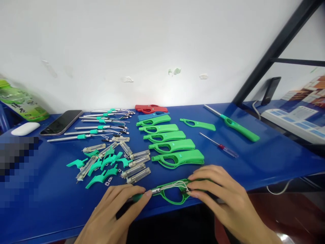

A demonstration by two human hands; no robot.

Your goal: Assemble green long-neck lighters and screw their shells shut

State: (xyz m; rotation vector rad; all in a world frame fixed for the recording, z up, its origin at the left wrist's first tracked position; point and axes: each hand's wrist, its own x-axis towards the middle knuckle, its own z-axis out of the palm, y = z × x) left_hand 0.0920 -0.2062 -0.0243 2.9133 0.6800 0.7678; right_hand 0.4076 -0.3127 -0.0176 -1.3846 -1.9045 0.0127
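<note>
At the table's front edge lies an open green lighter shell half, its inside facing up. White wires run along it from the metal tube's end. My left hand pinches the lighter tube near its teal collar; most of the tube is hidden under the hand. The shell's handle end is under my right hand, whose fingertips close on the wires and a small dark part by the trigger opening. Just beyond are stacked green lighter shells. Clear fuel tanks and teal triggers are heaped to the left.
Several lighter tubes with wires lie back left, near a phone, a white case and a bottle. Red shells sit by the wall. Rightward are a screwdriver, a single shell and an assembled lighter.
</note>
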